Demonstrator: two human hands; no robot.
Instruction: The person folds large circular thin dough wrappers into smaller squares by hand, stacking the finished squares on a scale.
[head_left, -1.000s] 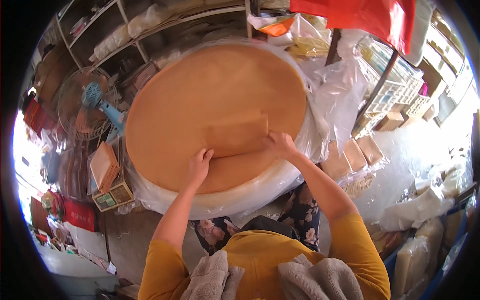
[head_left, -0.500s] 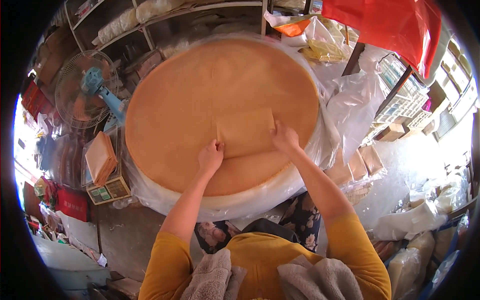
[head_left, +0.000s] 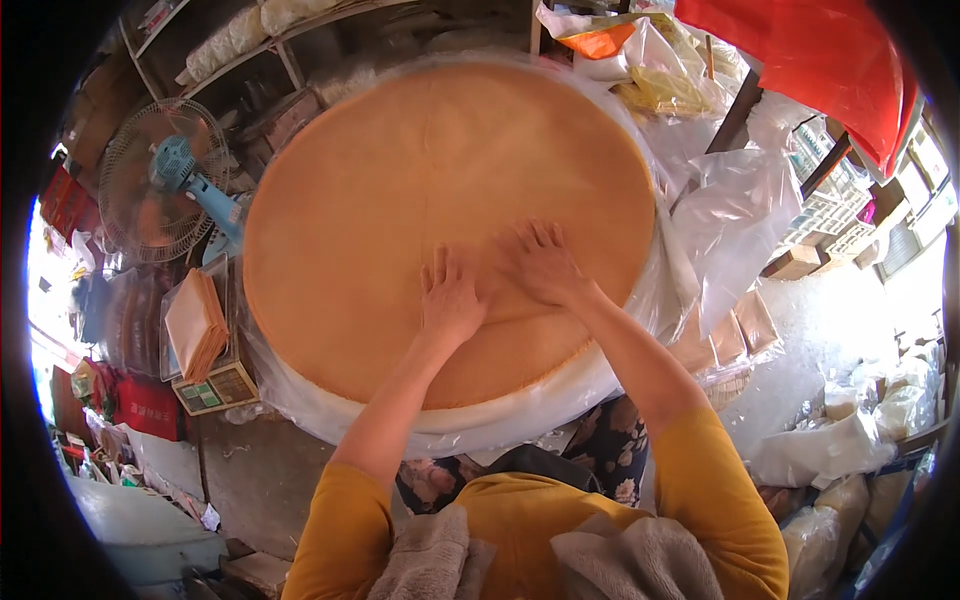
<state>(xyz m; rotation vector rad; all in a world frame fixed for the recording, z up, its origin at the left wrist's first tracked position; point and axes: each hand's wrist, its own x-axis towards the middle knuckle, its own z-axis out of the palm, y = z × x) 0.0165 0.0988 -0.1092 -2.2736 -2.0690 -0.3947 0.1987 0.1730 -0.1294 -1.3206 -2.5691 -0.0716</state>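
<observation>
A wide, round, orange-tan layer of thin sheet material (head_left: 350,200) covers most of a round surface in front of me, and a white, plastic-wrapped rim (head_left: 440,432) shows beneath its near edge. My left hand (head_left: 455,300) lies flat on the layer right of its middle, fingers stretched and holding nothing. Beside it, my right hand (head_left: 543,268) rests palm down with fingers spread, a little blurred by motion. A faint crease runs across the sheet just below my hands.
To the left stand a blue fan (head_left: 175,165) and a stack of folded tan sheets (head_left: 198,320) on a box (head_left: 220,388). Clear plastic sheeting (head_left: 735,215) hangs at the right, below a red plastic sheet (head_left: 800,60). Packed tan sheets (head_left: 725,335) lie near the right edge.
Both hands were pinching the edges of a folded flap of sheet. The flap now lies flat, and the hands have opened onto the surface, closer together.
</observation>
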